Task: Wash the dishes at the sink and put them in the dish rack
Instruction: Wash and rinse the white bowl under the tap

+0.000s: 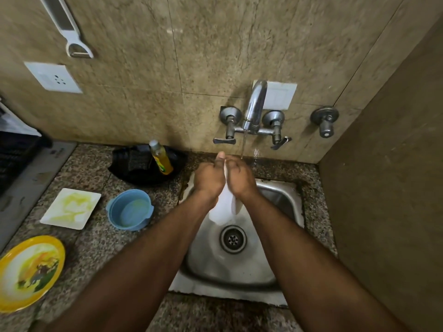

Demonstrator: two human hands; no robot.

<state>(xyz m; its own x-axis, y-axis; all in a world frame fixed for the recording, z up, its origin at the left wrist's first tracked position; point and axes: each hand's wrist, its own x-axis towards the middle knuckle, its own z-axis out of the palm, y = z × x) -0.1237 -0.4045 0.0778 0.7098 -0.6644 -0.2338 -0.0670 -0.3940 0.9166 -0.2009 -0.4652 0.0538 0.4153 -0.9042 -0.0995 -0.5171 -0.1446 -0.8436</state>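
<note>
Speckled granite forms the counter (100,245) I am looking down on, set against beige stone wall tiles (134,68), with a steel sink (282,200) sunk into it in the corner. One spout (254,104) runs a thin stream of water, flanked by two lever taps, with a third valve (324,121) further right. I count three soiled dishes on the counter left of the sink: a white square plate (70,208), a blue bowl (130,210) just beside it and a yellow round plate (30,271) nearer me. One bottle of yellow dish liquid (161,157) stands in a black tray (146,164) against the wall. Over the basin, my left hand (209,179) and right hand (239,179) close together around one white dish (224,207), fingers curled on its upper part just beside the falling water. Its lower end hangs out below my wrists, above the drain (233,238). Exactly what kind of dish it is I cannot tell.
</note>
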